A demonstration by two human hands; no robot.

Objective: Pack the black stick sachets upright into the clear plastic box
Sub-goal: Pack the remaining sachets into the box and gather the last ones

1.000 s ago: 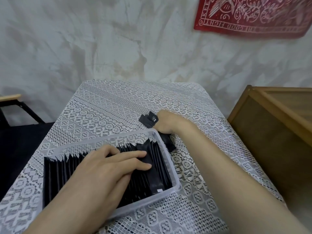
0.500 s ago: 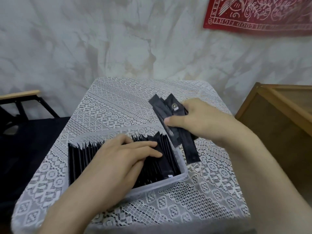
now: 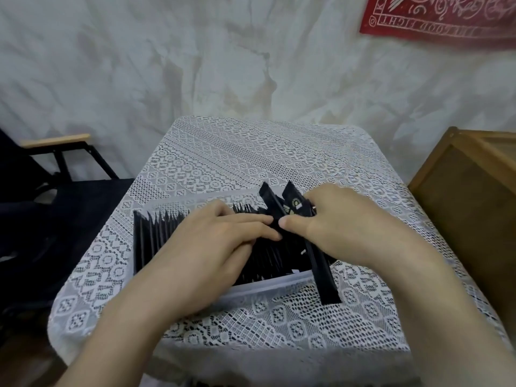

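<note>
Now at the insertion step, by my reading. The lace-covered table carries the clear plastic box toward its near edge. The box looks mostly full: the packed sachets stand on edge in a row from the left wall rightward, until the hands block my view.

The left hand lies flat on the tops of that row, fingers straight and pressing. I judge it is holding the row back toward the left.

The right hand grips a small bundle of loose sachets, thumb across the front, fingers curled behind. The bundle is tilted, not upright. Its upper ends poke out above the hand and its lower ends overhang the box's near right rim, above the cloth. I cannot count the bundle.

The next move calls for swinging the bundle upright and lowering it at the right end of the row, with the left hand pressing throughout. Whether a gap is open there is hidden from me.
</note>
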